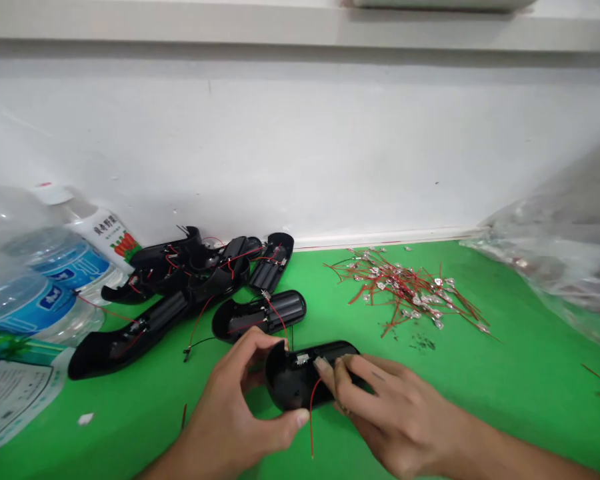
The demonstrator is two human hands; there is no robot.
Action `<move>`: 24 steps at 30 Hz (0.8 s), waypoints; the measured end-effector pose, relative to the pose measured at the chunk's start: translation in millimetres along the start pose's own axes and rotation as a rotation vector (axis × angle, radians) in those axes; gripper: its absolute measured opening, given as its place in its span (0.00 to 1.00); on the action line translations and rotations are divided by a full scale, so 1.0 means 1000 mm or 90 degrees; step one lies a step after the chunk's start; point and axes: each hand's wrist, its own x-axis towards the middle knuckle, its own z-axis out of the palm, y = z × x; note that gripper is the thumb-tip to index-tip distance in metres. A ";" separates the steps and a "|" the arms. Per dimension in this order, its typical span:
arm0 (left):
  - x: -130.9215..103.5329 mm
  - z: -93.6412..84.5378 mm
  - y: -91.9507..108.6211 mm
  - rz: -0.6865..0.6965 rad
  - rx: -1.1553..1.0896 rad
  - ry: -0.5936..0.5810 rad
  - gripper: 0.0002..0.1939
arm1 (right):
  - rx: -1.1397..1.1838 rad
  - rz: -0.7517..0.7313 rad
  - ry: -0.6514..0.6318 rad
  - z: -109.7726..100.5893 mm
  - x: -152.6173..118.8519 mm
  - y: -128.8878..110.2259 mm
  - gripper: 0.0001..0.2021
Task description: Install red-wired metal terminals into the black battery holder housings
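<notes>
My left hand [245, 407] grips the rounded end of a black plastic battery housing [290, 387], thumb at the near rim and fingers at the far side. My right hand [380, 400] bends over the housing's long end, its fingertips pressed together inside it. What those fingertips pinch is hidden. A small metal contact [301, 359] sits in the housing beside them. From near the right fingertips a red wire [311, 427] hangs over the near edge. Just behind lies another black housing [293, 308] with red and black wires.
More wired black housings [165, 313] are piled at the left. Several red wires with metal tabs [405, 287] lie heaped at right on the green surface [480, 387]. Plastic bottles [60, 287] and a printed packet [17, 400] stand left; a clear bag [570, 260] is at right, a white wall [300, 147] behind.
</notes>
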 end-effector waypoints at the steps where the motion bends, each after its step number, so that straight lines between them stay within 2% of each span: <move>1: 0.000 0.000 -0.002 0.001 0.002 -0.005 0.23 | 0.000 -0.010 0.005 0.000 0.001 0.000 0.18; 6: 0.000 -0.001 -0.008 0.005 0.006 0.001 0.23 | -0.026 -0.017 0.017 0.005 -0.002 0.006 0.16; 9: 0.000 0.000 -0.007 -0.009 -0.002 0.030 0.25 | -0.053 -0.011 0.026 0.008 -0.004 0.013 0.12; 14: 0.002 0.004 -0.006 -0.021 -0.010 0.056 0.26 | -0.048 0.020 0.039 0.010 -0.005 0.019 0.22; 18: 0.002 0.003 -0.017 -0.028 -0.007 0.062 0.27 | -0.028 0.038 0.027 0.009 -0.005 0.018 0.22; 21: 0.002 0.001 -0.026 -0.017 -0.010 0.055 0.28 | -0.019 0.042 0.012 0.009 -0.005 0.018 0.20; 24: 0.000 0.001 -0.023 -0.013 -0.008 0.048 0.28 | -0.026 0.031 0.008 0.009 -0.004 0.014 0.13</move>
